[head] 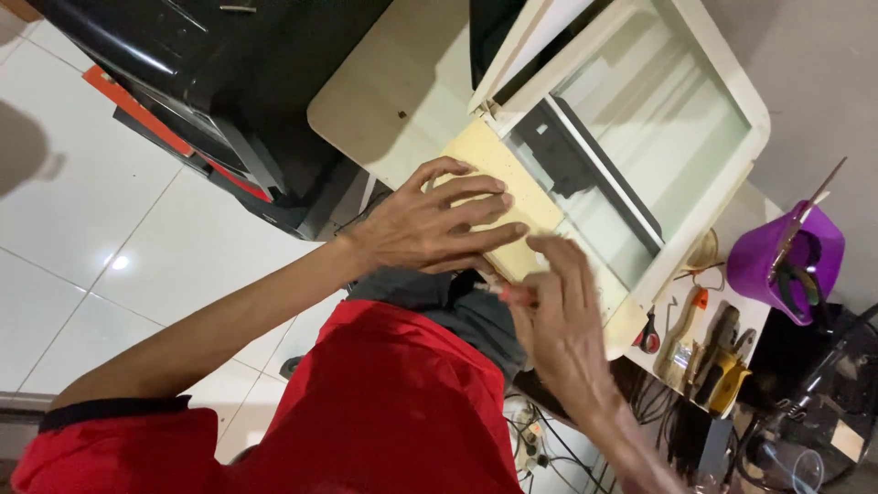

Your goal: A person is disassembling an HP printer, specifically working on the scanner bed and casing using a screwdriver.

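Pale yellow and flat, a rectangular panel point(498, 187) is seen lying at the edge of a flatbed scanner's glass point(640, 137), pressed from above by the left hand point(430, 224), whose fingers are spread wide and laid flat across it without gripping anything. The panel's lower end is met by the right hand point(558, 316), whose fingers are curled and pinched around a slim orange-tipped tool point(494, 291) held at the panel's near edge; what kind of tool it is cannot be told. The panel is shown matte and unmarked, running diagonally along the white scanner frame point(732, 174), whose lid point(521, 46) is raised behind it. The scanner is set on a cream table point(393, 91). To the right, screwdrivers and other hand tools point(709, 352) are scattered on the table, near a purple bucket point(777, 256) holding further implements. A black printer point(229, 91) is seen on the white tiled floor point(119, 247) to the left, and a red sleeve point(393, 402) fills the foreground.
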